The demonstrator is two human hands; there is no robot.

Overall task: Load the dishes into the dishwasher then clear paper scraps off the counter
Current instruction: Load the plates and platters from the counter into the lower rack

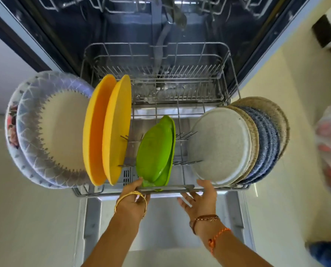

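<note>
The dishes stand on edge in the lower rack (157, 54), which is drawn out over the open dishwasher door (160, 224), and each sits between the tines so water can reach both faces. Farthest left I have the two patterned plates (51, 132), leaning over the rack's left side because they are the widest. Just beside them the two orange plates (106, 132) stand nearly upright, one tucked close behind the other in neighbouring slots. In the middle the green leaf-shaped dishes (157, 149) are nested and tilted, their lower tip coming down to the rack's front rail (166, 188). My left hand (135, 197) is at that rail just below the green tip, fingers curled round the bar as far as I can tell, though the back of the hand hides the fingertips. My right hand (197, 199) is on the same rail further along, thumb over the top and fingers spread loose beneath it, gripping nothing firmly. Above it the speckled grey plate (218, 147) fronts a row with woven-looking and blue plates (266, 143) behind, leaning right. With both hands on the rail, I judge the loading is about done and the rack is ready to slide in; the paper scraps and counter are out of sight.
</note>
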